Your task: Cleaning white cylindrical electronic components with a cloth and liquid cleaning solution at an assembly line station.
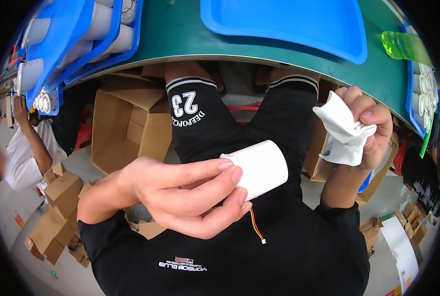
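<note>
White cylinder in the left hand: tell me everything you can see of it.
The white cylinder looks smooth and plastic, with a plain side wall. It is held in the air over the black shorts, lying on its side, its free end tilted toward the upper right. The left hand grips the other end with its fingers, hiding part of it. Red and yellow wires with a small white connector dangle below; their attachment is hidden.
</note>
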Motion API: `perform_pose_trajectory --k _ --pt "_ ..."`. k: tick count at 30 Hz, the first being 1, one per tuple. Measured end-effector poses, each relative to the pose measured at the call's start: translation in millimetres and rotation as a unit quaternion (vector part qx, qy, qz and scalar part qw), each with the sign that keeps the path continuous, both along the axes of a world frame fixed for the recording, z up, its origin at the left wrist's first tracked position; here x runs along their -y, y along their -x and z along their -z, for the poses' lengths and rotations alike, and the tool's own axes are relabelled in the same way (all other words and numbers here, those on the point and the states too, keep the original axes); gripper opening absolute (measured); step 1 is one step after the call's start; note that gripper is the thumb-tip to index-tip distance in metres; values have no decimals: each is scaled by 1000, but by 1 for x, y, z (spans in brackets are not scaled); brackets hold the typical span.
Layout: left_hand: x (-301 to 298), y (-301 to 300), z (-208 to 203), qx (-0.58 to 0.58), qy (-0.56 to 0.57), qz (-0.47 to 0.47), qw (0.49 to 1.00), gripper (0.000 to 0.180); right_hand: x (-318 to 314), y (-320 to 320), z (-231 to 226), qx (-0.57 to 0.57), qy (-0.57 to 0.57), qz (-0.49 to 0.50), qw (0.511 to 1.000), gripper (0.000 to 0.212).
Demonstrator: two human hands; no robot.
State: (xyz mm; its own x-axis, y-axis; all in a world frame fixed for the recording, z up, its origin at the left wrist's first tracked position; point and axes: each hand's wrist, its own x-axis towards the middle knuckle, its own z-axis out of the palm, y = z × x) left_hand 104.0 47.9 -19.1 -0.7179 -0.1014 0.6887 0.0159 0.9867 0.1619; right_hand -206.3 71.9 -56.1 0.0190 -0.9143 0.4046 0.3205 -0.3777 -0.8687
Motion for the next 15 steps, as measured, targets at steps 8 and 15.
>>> perform_pose_trajectory --k 8,15 --pt "2 -3 0 23 38 -9 999 17 0 -23 -8 -88 85 14 992 31" --pt "6 -4 3 49 69 -4 996 18 -4 -61 -33 -337 168 36 926 29"
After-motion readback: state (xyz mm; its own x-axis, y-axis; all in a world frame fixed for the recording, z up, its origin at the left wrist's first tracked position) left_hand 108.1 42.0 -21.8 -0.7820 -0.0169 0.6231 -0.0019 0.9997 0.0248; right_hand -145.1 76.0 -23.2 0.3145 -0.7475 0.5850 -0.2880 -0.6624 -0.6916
